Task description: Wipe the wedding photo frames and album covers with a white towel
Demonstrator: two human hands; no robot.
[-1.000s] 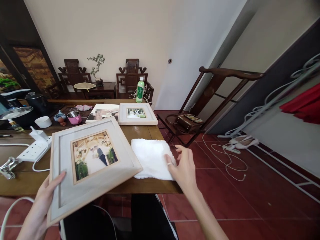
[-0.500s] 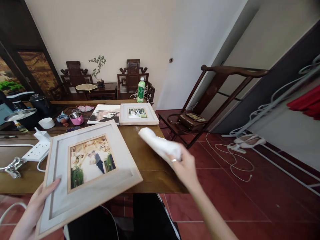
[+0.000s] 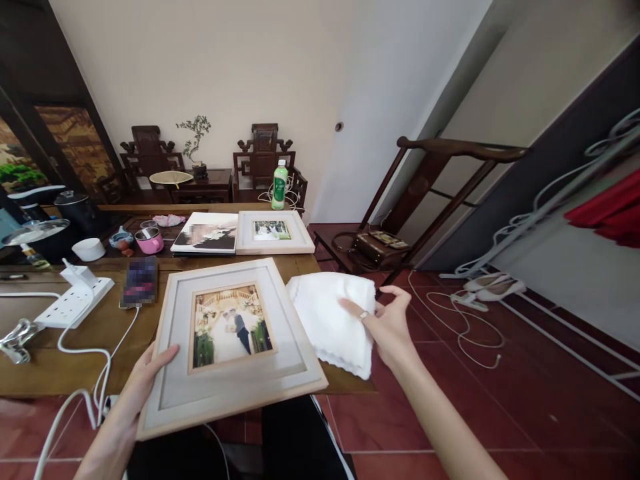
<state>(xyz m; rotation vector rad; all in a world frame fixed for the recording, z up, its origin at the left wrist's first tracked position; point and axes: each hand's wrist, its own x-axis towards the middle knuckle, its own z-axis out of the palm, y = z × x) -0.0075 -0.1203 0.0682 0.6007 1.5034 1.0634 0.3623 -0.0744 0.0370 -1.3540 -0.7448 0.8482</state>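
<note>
White cloth [image 3: 325, 313] flatter now, right fingers [image 3: 355, 309] loosely closed on its edge

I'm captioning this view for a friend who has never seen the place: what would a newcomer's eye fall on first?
Probably the large framed photo with a pale wooden border, held by the left hand at the table's near edge. Next comes the bright white cloth with a wavy edge in the right hand, just right of the frame. The vivid red fabric at the picture's right edge also stands out.
</note>
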